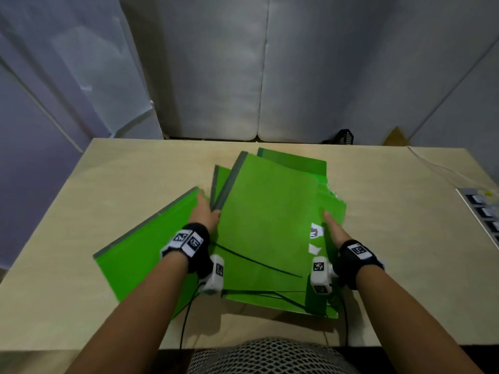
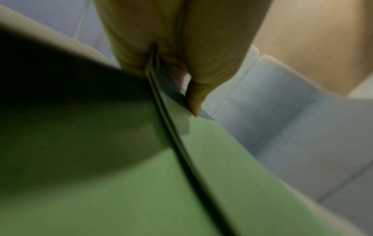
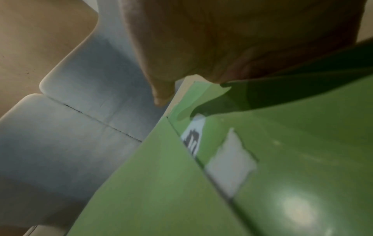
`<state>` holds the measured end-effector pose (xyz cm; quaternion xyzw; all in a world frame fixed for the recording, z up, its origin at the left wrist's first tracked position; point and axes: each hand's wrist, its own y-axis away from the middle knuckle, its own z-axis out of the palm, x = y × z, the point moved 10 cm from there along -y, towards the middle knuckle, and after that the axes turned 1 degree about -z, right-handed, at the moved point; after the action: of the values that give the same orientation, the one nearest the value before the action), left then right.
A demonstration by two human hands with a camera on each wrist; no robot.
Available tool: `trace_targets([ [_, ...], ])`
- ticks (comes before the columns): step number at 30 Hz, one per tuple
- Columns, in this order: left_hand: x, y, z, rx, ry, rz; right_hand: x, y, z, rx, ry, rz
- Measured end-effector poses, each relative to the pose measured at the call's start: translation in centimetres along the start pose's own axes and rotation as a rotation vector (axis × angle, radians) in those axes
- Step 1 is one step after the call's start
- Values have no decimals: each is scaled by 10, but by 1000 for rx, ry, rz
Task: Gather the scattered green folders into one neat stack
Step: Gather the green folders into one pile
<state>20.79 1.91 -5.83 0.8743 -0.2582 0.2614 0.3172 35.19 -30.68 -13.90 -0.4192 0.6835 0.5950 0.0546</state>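
Several green folders [image 1: 270, 225] btwn left hand [image 1: 203, 213] (pinching) & right hand [image 1: 334, 232] (flat)

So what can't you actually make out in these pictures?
- Number of green folders: head view, the top folder covers those beneath.
- Print on the white label: blurred in head and right wrist views, partly under the top folder.
- Grey device at the table's right edge: head view, cut off by the frame.

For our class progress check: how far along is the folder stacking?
Done: one rough pile exists. In hand: the left hand pinches its left edge, the right hand presses the right. Left: one folder sticks out; edges are fanned.
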Motion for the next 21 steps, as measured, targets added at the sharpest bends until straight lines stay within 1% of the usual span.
trace_targets([
  [1,-8,-2,13,-53,-46,-11,-2,2,1,-14,-3,1],
  [3,-7,-1,35,-125,-176,33,-3,12,5,-25,87,16],
  [4,-1,0,44,-148,-250,78,-1,12,5,-17,142,29],
  [6,10,4,60,-187,-418,169,3,7,1,37,175,39],
  [8,14,3,65,-196,-506,214,4,3,-4,68,188,44],
  [9,13,1,63,-211,-478,222,2,3,-7,67,195,44],
  [12,-7,-10,49,-246,-242,166,-14,6,-17,56,246,34],
  [13,-14,-13,46,-243,-244,179,-20,6,-20,46,269,30],
  [14,-19,-15,45,-236,-317,215,-25,6,-23,26,287,33],
  [16,-26,-13,52,-240,-572,306,-30,1,-29,-17,300,76],
  [19,-26,4,79,-329,-867,469,-25,-7,-42,-24,302,155],
  [21,-31,14,94,-388,-974,503,-24,-6,-45,-19,296,174],
])
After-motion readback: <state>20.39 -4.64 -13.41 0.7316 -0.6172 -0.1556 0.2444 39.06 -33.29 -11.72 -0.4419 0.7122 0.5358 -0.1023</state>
